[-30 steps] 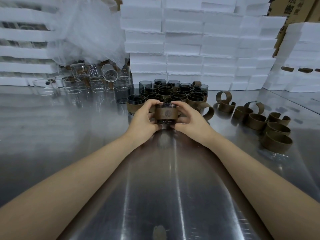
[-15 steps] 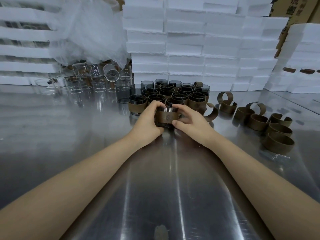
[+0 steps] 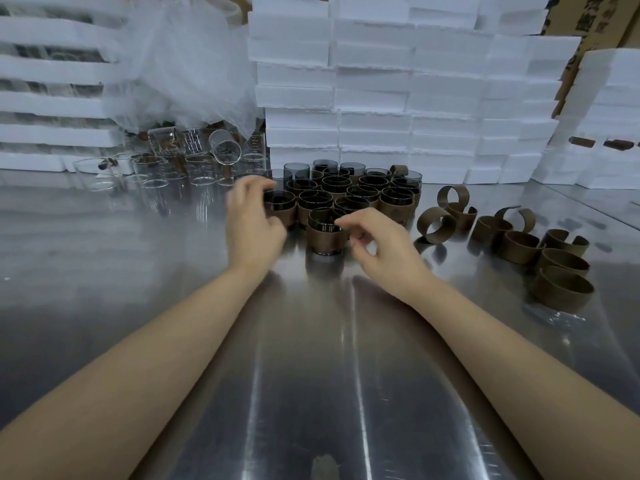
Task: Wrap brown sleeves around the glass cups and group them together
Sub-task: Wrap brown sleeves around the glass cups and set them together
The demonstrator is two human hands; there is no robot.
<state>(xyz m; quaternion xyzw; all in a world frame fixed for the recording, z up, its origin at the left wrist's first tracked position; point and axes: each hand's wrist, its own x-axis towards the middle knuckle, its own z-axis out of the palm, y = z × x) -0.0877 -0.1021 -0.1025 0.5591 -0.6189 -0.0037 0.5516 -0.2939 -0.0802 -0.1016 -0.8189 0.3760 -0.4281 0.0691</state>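
A dark glass cup wrapped in a brown sleeve [image 3: 325, 233] stands on the steel table at the front of a cluster of several sleeved dark cups [image 3: 353, 192]. My left hand [image 3: 251, 220] hovers left of it, blurred, fingers loosely curled, holding nothing. My right hand [image 3: 381, 240] is just right of the cup, fingers relaxed and empty, its fingertips close to the cup's rim. Several loose brown sleeves [image 3: 512, 237] lie curled on the table to the right. A few bare dark cups [image 3: 296, 169] stand at the back of the cluster.
Clear glass cups and beakers [image 3: 194, 161] crowd the back left under a crumpled plastic sheet [image 3: 187, 60]. Stacks of white foam boxes [image 3: 408, 84] wall off the back and the right side. The steel table [image 3: 311, 358] stretches toward me.
Both hands have let go of the sleeved cup, which now stands at the front of the cluster. The left hand moved up and left; the right drew back slightly.
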